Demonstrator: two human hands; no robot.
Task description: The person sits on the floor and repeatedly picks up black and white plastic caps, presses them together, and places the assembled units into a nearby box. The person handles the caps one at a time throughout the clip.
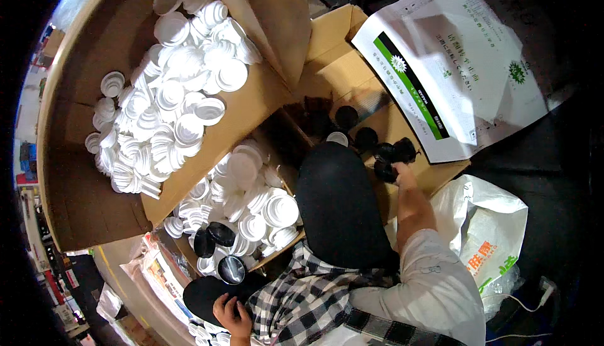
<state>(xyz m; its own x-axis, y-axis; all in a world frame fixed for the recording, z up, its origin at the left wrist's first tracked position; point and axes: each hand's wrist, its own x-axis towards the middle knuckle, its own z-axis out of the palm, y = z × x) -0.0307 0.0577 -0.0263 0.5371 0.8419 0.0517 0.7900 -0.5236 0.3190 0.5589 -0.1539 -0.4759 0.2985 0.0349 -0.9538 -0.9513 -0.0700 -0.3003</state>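
Note:
My right hand (403, 173) reaches into the open carton at the right, its fingers closed against a dark round cap (385, 171). Touching that cap is a cluster of more black caps (404, 150); their exact shape is hard to make out in the shadow. Over my black-clad left knee (204, 299) lies my left hand (233, 316), fingers loosely bent and apart, holding nothing. Just above it a glossy black cap (231, 270) sits at the edge of a box of white caps (280, 211). Two more black caps (220, 233) rest on those white ones.
A large tilted carton (75, 176) at the left holds a heap of white caps (170, 94). The right carton (343, 41) has a printed white flap (465, 63). Beside my right arm are a white plastic bag (491, 214) and a white cable (522, 308).

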